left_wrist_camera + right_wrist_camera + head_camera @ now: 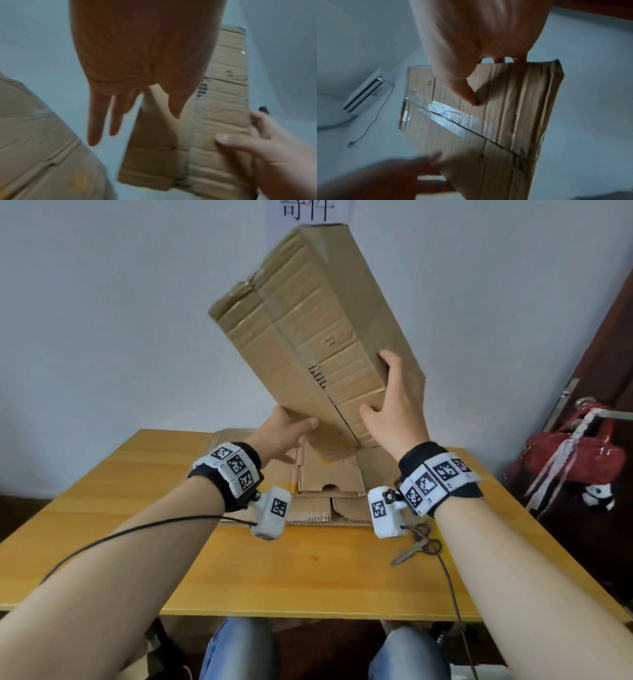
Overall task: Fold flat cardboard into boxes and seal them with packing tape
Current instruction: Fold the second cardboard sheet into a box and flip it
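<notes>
A long, folded-up cardboard box (308,337) is held tilted in the air above the table, its far end toward the wall. My right hand (394,398) grips its right edge, thumb on the near face and fingers over the edge. The right wrist view shows that hand (488,81) and clear tape (450,116) along the box's seam. My left hand (294,440) is at the lower left corner with its thumb on the face. In the left wrist view its fingers (96,121) are straight and beside the box (223,108).
Flattened cardboard (329,481) lies on the yellow wooden table (274,570) under the box. Keys (416,547) lie near the right wrist. A red bag (575,453) hangs on a door handle at the right. A white wall stands close behind.
</notes>
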`<action>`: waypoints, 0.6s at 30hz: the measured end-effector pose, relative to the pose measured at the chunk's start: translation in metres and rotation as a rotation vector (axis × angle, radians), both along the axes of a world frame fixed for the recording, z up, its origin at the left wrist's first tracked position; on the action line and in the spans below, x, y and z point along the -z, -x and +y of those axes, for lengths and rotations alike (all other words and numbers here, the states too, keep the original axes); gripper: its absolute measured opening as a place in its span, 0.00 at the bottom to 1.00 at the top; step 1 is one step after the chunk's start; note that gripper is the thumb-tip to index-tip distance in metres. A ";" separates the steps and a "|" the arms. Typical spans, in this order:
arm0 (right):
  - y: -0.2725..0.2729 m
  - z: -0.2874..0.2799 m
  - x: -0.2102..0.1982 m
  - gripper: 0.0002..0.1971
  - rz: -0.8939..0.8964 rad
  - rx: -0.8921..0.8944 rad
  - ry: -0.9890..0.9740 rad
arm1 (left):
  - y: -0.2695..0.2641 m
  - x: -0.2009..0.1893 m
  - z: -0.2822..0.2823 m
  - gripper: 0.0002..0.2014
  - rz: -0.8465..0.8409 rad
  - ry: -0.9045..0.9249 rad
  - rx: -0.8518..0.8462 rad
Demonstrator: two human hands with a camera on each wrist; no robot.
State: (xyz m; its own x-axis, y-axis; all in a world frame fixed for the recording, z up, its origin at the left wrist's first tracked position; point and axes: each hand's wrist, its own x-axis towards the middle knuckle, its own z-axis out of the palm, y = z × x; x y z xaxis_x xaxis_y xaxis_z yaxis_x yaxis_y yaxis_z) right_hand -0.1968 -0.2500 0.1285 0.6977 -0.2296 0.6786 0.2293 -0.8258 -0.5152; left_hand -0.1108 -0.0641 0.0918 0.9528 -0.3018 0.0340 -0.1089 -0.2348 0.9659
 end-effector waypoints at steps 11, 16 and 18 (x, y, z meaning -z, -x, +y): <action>-0.041 0.029 0.070 0.33 0.518 -0.056 -0.100 | -0.032 0.007 0.055 0.41 -0.001 0.103 -0.337; -0.054 0.026 0.057 0.45 0.391 -0.163 -0.303 | -0.031 0.002 0.046 0.33 -0.015 0.118 -0.234; -0.059 0.021 0.050 0.48 0.299 -0.199 -0.356 | -0.031 -0.004 0.038 0.32 -0.013 0.201 -0.193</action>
